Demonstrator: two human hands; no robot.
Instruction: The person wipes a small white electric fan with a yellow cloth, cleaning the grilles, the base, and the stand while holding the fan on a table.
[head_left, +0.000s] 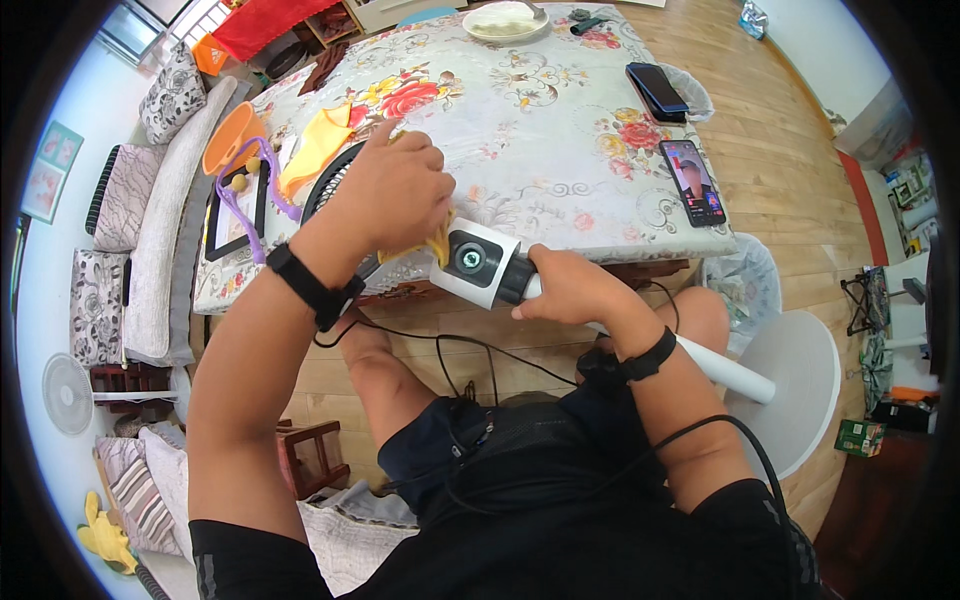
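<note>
A white pedestal fan lies tilted across my lap and the table's front edge. My right hand is wrapped around its white pole, just below the dark collar. Beside that collar is the white control box, its round knob facing up. My left hand grips a yellow cloth over the fan head, close to the control box. Part of the black fan grille shows past my left wrist; the rest is hidden by my hand and forearm. The round white base rests at my right.
On the flower-patterned tablecloth are an orange basket, a purple massager, a yellow-orange cloth, a plate and two phones. Black cable hangs by my legs. A lined waste bin stands right.
</note>
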